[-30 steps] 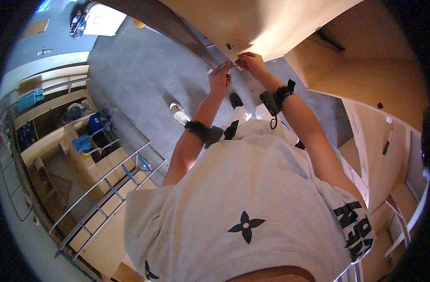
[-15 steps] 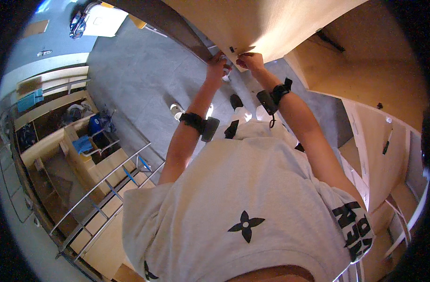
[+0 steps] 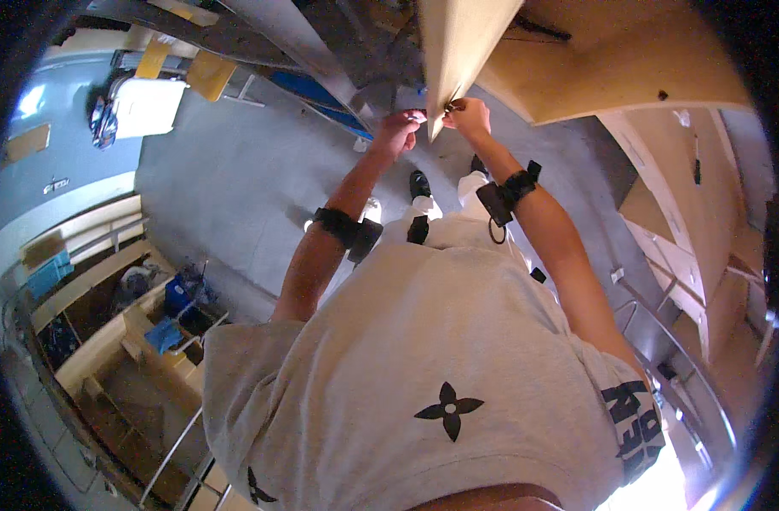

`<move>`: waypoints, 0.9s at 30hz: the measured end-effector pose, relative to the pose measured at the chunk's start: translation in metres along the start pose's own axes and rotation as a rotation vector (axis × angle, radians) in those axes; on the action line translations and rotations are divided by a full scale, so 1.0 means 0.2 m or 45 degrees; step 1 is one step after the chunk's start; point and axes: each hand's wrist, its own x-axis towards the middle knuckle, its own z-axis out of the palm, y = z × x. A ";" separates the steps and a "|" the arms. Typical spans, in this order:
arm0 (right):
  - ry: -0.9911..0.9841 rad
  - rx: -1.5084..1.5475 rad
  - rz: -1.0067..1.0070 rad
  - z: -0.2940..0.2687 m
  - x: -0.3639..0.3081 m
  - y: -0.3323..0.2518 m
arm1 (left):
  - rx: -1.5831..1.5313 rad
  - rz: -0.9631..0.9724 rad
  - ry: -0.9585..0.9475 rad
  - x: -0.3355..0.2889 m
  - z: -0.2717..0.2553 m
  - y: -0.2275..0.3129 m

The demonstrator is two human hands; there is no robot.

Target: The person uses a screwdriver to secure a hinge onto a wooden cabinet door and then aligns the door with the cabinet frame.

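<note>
A pale wooden panel (image 3: 462, 43) stands upright in front of me, seen edge-on, its lower corner at hand height. My left hand (image 3: 398, 129) is closed against the panel's left face near that corner. My right hand (image 3: 468, 115) pinches something small at the panel's edge; I cannot make out what it is. Both forearms carry black wrist straps (image 3: 343, 228), and below them are my grey shirt (image 3: 423, 375) and black shoes (image 3: 419, 183).
A grey metal beam (image 3: 304, 47) slants down toward my hands from the upper left. Wooden cabinet panels (image 3: 662, 170) stand at the right. Grey floor (image 3: 236, 179) lies below. Wooden shelving and a metal rail (image 3: 108, 341) sit at the lower left.
The view has tilted so the panel now shows edge-on instead of as a broad face. Both hands have stayed together at its lower corner.
</note>
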 end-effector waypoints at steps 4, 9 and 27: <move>0.040 0.216 0.188 -0.15 -0.20 0.03 | -0.009 -0.040 -0.125 0.00 0.18 -0.02; -0.153 0.066 -0.099 -0.31 -0.35 0.15 | -0.149 -0.143 -0.352 -0.02 0.37 -0.02; 0.428 -0.080 -0.357 -0.98 -0.52 0.31 | -0.117 0.061 -0.506 0.33 0.92 -0.03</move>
